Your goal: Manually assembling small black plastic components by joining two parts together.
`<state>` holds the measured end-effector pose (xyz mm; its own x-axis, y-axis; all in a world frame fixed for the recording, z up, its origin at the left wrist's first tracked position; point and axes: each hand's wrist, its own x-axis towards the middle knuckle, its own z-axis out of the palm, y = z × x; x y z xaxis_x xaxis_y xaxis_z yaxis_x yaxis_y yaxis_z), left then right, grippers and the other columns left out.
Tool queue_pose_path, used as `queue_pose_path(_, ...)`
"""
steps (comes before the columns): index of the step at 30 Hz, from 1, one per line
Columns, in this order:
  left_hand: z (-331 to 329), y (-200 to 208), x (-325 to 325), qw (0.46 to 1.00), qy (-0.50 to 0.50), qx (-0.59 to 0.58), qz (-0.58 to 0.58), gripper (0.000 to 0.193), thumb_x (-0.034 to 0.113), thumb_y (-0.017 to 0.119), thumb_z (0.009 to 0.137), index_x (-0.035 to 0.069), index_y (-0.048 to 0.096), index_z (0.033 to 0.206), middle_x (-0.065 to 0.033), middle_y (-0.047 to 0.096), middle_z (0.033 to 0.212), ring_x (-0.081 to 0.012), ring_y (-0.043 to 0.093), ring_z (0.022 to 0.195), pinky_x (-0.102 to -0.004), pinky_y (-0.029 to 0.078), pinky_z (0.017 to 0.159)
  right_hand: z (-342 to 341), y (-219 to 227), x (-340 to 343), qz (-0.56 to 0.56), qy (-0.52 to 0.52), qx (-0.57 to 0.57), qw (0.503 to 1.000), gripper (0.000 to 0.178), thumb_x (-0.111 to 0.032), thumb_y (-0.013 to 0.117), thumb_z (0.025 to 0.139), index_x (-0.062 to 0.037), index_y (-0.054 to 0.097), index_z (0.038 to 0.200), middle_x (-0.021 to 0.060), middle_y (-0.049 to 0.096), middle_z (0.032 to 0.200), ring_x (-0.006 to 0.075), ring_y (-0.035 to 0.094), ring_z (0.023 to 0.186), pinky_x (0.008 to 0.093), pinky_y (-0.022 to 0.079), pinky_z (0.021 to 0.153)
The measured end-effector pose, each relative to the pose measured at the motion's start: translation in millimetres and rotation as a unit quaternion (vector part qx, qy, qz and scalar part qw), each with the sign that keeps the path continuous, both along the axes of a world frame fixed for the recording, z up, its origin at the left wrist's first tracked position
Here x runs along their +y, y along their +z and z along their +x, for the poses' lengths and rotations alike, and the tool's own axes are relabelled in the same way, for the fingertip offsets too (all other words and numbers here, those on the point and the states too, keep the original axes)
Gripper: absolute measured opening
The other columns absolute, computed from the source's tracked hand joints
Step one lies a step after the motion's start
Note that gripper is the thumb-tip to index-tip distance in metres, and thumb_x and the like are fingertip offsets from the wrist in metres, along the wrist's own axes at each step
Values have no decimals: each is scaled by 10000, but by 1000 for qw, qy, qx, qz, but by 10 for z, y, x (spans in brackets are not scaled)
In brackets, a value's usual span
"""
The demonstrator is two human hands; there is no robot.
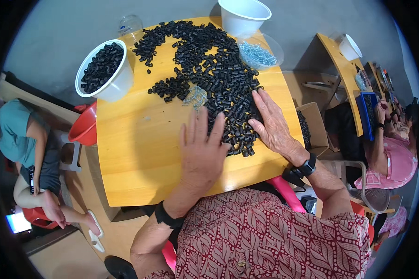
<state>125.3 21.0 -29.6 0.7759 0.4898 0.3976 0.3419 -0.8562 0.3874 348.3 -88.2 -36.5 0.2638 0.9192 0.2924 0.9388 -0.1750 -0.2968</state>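
A big spread of small black plastic parts [219, 60] covers the middle and far side of the yellow wooden table [135, 172]. My left hand [201, 151] is over the near left edge of the spread, fingers apart and slightly blurred. Along the near right edge lies my right hand [275, 123], its fingers stretched out against the parts, a few of which show yellow. Neither hand grips anything. Just beyond my left fingertips sits a small heap of silvery metal pieces [195, 96], too small to name.
A white bucket [112, 83] full of black parts stands at the table's left. At the far right are a white tub [244, 16] and a clear bowl [260, 53] of silvery pieces. A cardboard box [314, 123] stands beside the table. Other people sit left and right.
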Motion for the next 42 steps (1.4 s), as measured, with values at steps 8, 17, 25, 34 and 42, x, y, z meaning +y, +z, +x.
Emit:
queue_pose_path(8, -444, -26, 272, 993, 85, -63, -51, 680, 182, 727, 878, 75, 455, 1491, -240, 345, 1569, -460, 303, 1452, -532, 267, 1170, -57, 10, 95, 5, 9, -29, 1000, 713, -384, 575, 992, -75, 291, 1568, 284, 336, 1542, 434, 344, 1424, 501, 287, 1171)
queue_pose_path(17, -467, 16, -44, 1000, -3, 3, -6, 657, 273, 712, 881, 115, 484, 1476, -239, 367, 1553, -466, 315, 1442, -569, 275, 1151, 291, 27, 266, 33, -47, -43, 997, 715, -459, 508, 1023, -4, 311, 1539, 293, 370, 1527, 436, 345, 1429, 498, 283, 1167)
queue_pose_path(25, -443, -51, -111, 998, -32, 1, -45, 655, 258, 732, 860, 109, 502, 1455, -228, 370, 1548, -466, 313, 1443, -587, 267, 1147, 366, 14, 373, -1, -49, -35, 998, 694, -492, 469, 1033, 4, 369, 1508, 267, 379, 1528, 406, 342, 1438, 502, 282, 1169)
queue_pose_path(34, -523, 2, -102, 997, -14, 27, -64, 616, 205, 707, 892, 72, 496, 1456, -231, 385, 1532, -453, 301, 1452, -583, 259, 1155, 355, 36, 400, 14, -33, 5, 999, 669, -490, 440, 1045, -23, 363, 1518, 270, 366, 1538, 409, 337, 1437, 492, 264, 1185)
queue_pose_path(42, -648, 55, -34, 998, 13, 24, -65, 567, 156, 686, 914, 50, 503, 1440, -222, 394, 1534, -450, 296, 1458, -556, 261, 1170, 239, 8, 426, -9, -23, 1, 1000, 666, -481, 462, 1040, -53, 345, 1537, 288, 353, 1542, 426, 334, 1438, 490, 274, 1184)
